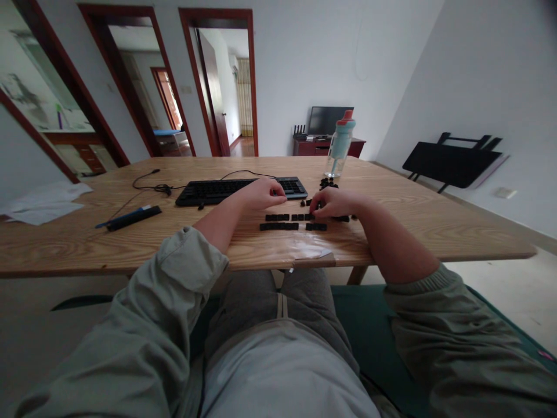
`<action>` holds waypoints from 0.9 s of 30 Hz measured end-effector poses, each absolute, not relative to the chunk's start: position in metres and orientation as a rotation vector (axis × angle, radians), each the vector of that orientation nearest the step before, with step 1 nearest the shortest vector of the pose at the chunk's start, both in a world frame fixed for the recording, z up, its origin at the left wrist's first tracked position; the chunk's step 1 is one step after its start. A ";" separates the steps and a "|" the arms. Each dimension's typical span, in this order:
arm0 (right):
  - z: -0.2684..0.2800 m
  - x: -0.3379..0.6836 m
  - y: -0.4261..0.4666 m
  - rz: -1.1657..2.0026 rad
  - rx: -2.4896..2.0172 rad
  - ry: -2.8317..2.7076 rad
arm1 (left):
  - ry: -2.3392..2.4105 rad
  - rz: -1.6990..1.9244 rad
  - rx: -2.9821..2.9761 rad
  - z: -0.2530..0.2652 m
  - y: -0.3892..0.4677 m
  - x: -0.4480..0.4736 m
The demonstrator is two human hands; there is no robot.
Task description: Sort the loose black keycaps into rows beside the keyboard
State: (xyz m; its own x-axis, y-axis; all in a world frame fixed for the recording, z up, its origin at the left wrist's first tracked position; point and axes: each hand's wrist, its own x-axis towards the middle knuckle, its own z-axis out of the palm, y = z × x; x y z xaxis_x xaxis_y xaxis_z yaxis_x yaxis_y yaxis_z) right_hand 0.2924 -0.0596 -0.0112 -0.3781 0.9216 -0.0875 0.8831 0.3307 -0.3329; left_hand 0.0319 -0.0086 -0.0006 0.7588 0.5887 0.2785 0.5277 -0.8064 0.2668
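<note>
PASS: tabletop [435, 223], right side | BLOCK: keyboard [206, 191], keycap rows [279, 226], upright bottle [339, 150]

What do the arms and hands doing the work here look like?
They are a person's. The left hand and right hand are bare, with no gloves visible. Both sleeves are loose, creased and grey-green: the left sleeve has a wide folded-back edge, the right sleeve a gathered cuff.
</note>
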 end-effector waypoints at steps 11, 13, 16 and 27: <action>-0.011 0.294 -0.059 0.525 -1.594 -2.361 | 0.881 0.414 2.655 -0.007 -0.008 0.027; -0.011 0.293 -0.059 0.515 -1.574 -2.321 | 0.873 0.360 2.625 -0.009 -0.008 0.029; -0.011 0.290 -0.061 0.500 -1.562 -2.310 | 0.850 0.297 2.627 -0.010 -0.008 0.032; -0.005 0.310 -0.055 0.219 -1.563 -1.940 | 0.831 0.247 2.620 -0.012 -0.011 0.037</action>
